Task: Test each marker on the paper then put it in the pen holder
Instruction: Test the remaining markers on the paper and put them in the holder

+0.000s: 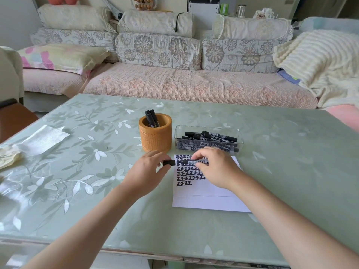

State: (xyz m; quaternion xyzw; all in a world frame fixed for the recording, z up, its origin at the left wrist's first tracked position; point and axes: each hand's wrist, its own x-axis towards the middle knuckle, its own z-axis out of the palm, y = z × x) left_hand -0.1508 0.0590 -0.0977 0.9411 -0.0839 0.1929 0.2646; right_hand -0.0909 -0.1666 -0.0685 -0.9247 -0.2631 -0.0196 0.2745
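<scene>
Green floral table (272, 171) before a flowered sofa (174, 84) with cushions

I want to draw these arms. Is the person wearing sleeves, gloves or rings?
No. The left hand and right hand are bare, with no gloves, and no rings show. The left forearm and right forearm are bare too: no sleeves, watch or bracelet anywhere in view.

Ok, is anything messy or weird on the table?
Only a little. At the left edge of the table lie a crumpled yellowish wad and a wrinkled shiny sheet, away from the work. The paper, pen holder and clear tray of markers look tidy; nothing is spilled or broken.
</scene>
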